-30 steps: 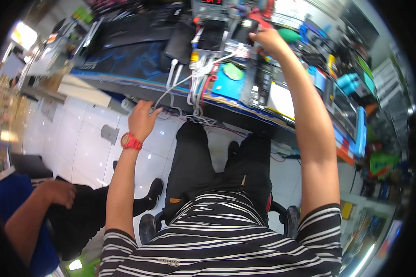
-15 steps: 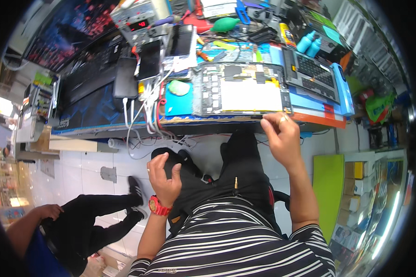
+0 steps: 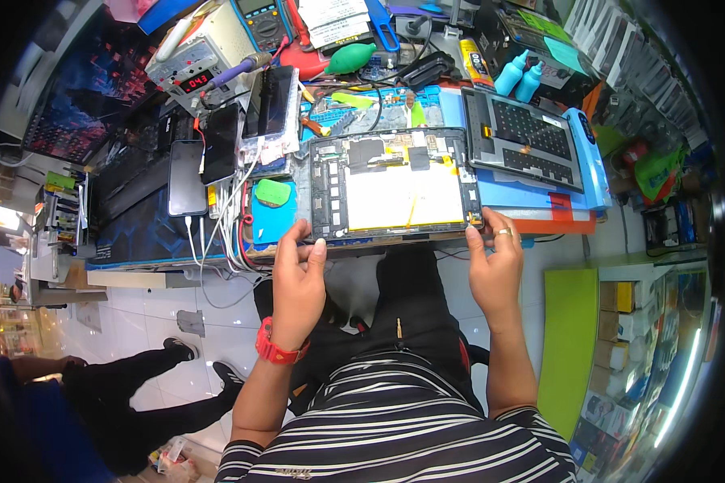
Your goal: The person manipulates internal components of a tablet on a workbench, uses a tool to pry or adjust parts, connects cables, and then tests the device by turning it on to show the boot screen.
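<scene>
An opened tablet (image 3: 324, 183), its large white battery (image 3: 399, 193) and dark circuit parts bare, lies at the near edge of the workbench. My left hand (image 3: 300, 282), with a red watch on the wrist, holds its near left corner, thumb on top and fingers along the side. At the near right corner my right hand (image 3: 495, 270), a ring on one finger, grips in the same way. Right of the tablet rests a grey back panel (image 3: 568, 165) with a dark patterned inner face. A green sponge-like pad (image 3: 272, 192) sits on a blue square (image 3: 272, 224) beside my left hand.
Phones (image 3: 188, 177) and white cables (image 3: 232, 213) crowd the left side. Behind stand a power supply (image 3: 197, 56), a multimeter (image 3: 262, 24), a green air blower (image 3: 350, 59) and blue bottles (image 3: 511, 75). Another person's legs (image 3: 121, 382) are at the lower left.
My left hand has come up from above my lap to the tablet's left corner. My right hand has closed on the right corner. The view has shifted, and the other person's legs have moved.
</scene>
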Action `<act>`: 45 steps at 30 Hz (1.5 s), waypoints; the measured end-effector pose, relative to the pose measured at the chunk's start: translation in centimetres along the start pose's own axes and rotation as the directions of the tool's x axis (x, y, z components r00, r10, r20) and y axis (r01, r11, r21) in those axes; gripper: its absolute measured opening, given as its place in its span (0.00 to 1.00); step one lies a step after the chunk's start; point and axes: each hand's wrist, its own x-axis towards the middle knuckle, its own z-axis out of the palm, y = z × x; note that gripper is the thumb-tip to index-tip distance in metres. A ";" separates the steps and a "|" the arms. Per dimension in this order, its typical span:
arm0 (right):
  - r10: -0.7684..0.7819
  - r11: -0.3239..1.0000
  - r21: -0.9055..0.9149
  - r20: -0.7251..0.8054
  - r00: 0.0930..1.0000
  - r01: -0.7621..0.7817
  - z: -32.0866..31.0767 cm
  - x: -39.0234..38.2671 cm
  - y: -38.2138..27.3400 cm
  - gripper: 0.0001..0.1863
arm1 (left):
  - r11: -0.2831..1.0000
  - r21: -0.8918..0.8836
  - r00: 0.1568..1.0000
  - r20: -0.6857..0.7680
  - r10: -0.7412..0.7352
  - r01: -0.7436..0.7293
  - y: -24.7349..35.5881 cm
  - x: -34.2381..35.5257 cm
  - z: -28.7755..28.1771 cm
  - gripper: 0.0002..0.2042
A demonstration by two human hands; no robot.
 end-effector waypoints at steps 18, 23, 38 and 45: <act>0.336 0.689 0.558 0.320 0.886 -0.463 -0.1 -0.3 -0.1 0.19 | 0.635 -0.712 0.949 0.157 -0.272 0.300 -1.1 -0.7 0.8 0.16; 0.276 0.779 0.463 0.352 0.895 -0.422 -1.4 -1.6 -0.3 0.17 | 0.547 -0.784 0.947 0.162 -0.276 0.294 -2.1 -3.0 0.9 0.14; -0.059 0.998 0.011 0.113 0.992 0.058 -1.5 2.8 -2.4 0.09 | 0.245 -0.918 0.935 0.250 -0.251 0.311 -4.4 -4.8 0.6 0.20; -0.189 0.956 -0.159 0.307 0.933 0.246 4.9 13.8 -6.1 0.08 | 0.070 -0.941 0.894 0.289 -0.342 0.330 -4.0 -4.8 2.9 0.19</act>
